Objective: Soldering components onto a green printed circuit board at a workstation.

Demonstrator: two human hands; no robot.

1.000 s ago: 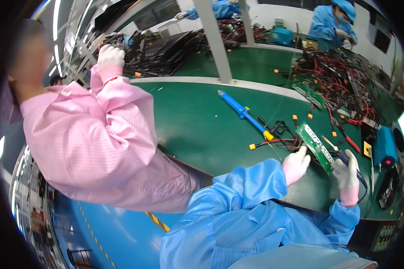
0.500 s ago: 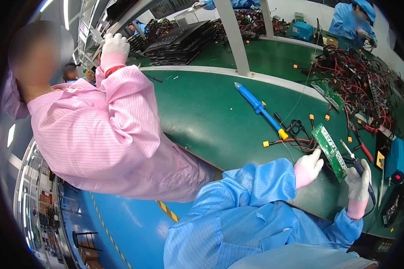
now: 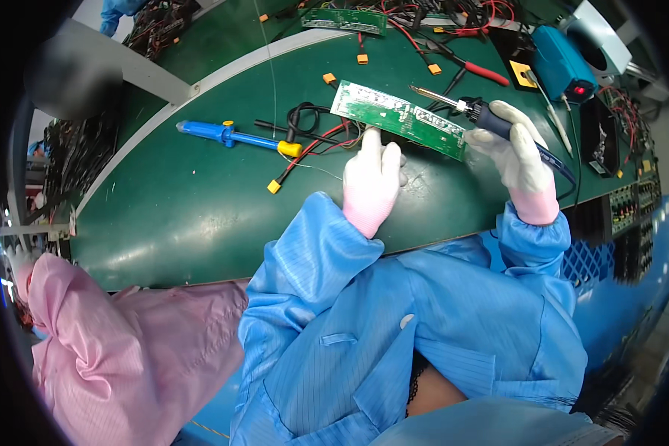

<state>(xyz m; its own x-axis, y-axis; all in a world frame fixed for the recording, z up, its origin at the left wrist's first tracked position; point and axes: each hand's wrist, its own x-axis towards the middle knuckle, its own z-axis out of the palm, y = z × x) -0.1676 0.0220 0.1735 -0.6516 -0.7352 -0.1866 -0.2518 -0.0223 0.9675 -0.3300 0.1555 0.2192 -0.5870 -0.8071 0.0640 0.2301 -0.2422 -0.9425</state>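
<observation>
A long green circuit board [image 3: 401,120] with white printed areas is held raised over the bench. My left hand [image 3: 372,178], in a white glove, grips its near edge beside a bundle of thin wires; the contact under the edge is hidden. In my gloved right hand [image 3: 519,149] is a soldering iron [image 3: 490,119], its metal tip pointing left above the board. The right fingers also reach the board's right end; whether they grip it I cannot tell. Red and black leads [image 3: 316,143] with orange connectors trail left from the board.
A blue desoldering pump [image 3: 223,134] lies on the green bench [image 3: 208,215]. Red-handled pliers [image 3: 483,72], another green board [image 3: 343,21] and tangled cables lie beyond. A teal box [image 3: 565,63] stands at right. A co-worker's pink sleeve [image 3: 97,342] is at lower left.
My view has swung down and right, so the board and both hands appear nearer the middle. The co-worker in pink now shows only at lower left. Both hands keep their holds.
</observation>
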